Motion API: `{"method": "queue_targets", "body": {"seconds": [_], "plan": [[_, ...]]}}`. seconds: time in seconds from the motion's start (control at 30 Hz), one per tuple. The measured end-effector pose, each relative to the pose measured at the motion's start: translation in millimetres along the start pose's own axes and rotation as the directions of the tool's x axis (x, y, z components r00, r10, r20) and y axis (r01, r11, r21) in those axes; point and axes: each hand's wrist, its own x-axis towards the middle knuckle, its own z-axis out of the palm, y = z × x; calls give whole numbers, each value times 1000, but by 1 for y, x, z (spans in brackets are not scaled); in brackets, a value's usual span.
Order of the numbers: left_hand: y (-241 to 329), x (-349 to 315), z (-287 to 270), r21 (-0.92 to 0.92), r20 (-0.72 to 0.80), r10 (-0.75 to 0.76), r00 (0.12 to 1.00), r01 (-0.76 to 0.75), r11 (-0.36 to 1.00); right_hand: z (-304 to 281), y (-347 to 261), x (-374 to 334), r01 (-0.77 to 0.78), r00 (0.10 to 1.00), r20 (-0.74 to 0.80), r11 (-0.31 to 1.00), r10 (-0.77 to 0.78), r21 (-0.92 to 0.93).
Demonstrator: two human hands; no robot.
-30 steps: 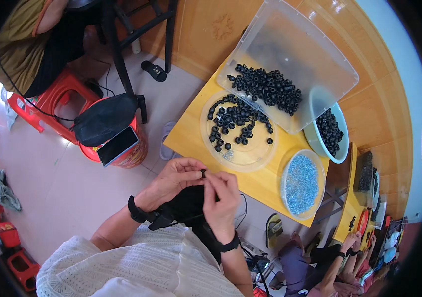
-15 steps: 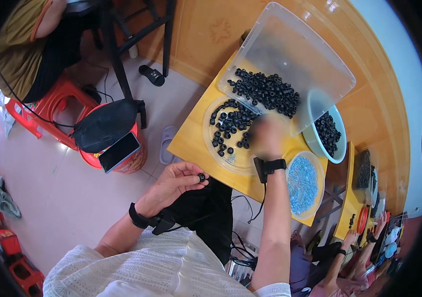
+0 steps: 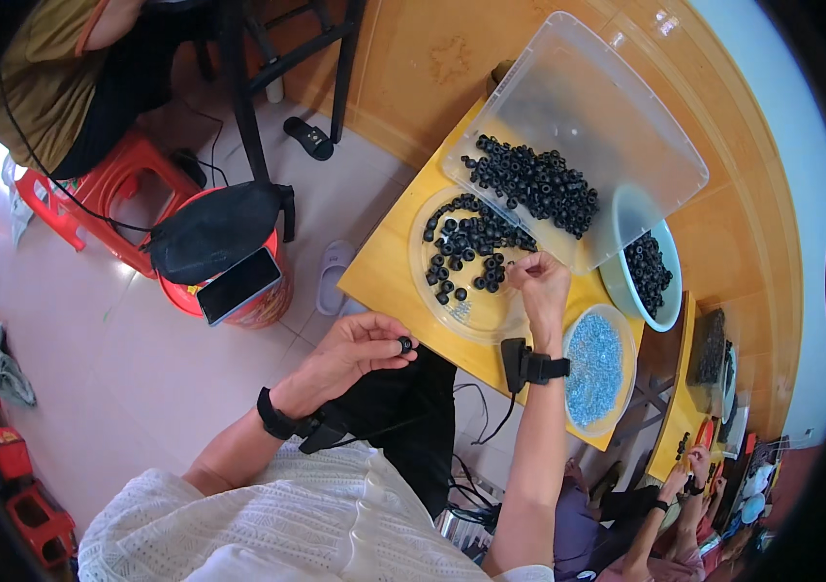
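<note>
My left hand [image 3: 353, 347] pinches a small round black piece with a hole [image 3: 406, 344], held off the near edge of the yellow table [image 3: 374, 272]. My right hand [image 3: 544, 286] is over the right side of a shallow clear round tray [image 3: 491, 322], its thumb and fingers pressed together. What these fingertips hold, if anything, is too small to tell. Loose black pieces [image 3: 476, 233] of the same kind lie in the tray, with a few tiny clear bits near its front.
Behind the tray, a tilted clear plastic bin [image 3: 626, 136] holds many black pieces [image 3: 539, 184]. To the right stand a pale blue bowl [image 3: 670, 308] of black pieces and a tub of tiny light-blue pieces [image 3: 594, 369]. A phone [image 3: 238, 286] rests on a red bucket at left; others sit nearby.
My right hand, blurred among the black pieces before, has drawn back slightly toward me and right, fingers now pinched. My left hand keeps its black piece, turned a little.
</note>
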Motion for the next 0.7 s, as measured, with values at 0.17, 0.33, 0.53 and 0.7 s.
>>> {"method": "queue_targets", "body": {"seconds": [0.17,0.33,0.53,0.7], "plan": [[0,2,6,3,6,-10,1000,10,1000,-6,-21,-29,-188,980,151,838,127,512],[-2,9,7,19,13,15,1000,-15,1000,-6,-50,-63,-245,964,241,730,113,638],[-1,20,14,-21,47,53,997,-52,998,2,-73,-101,-279,948,307,679,84,679],[-2,22,13,-34,61,70,996,-68,997,9,-74,-113,-289,945,313,694,95,659]]}}
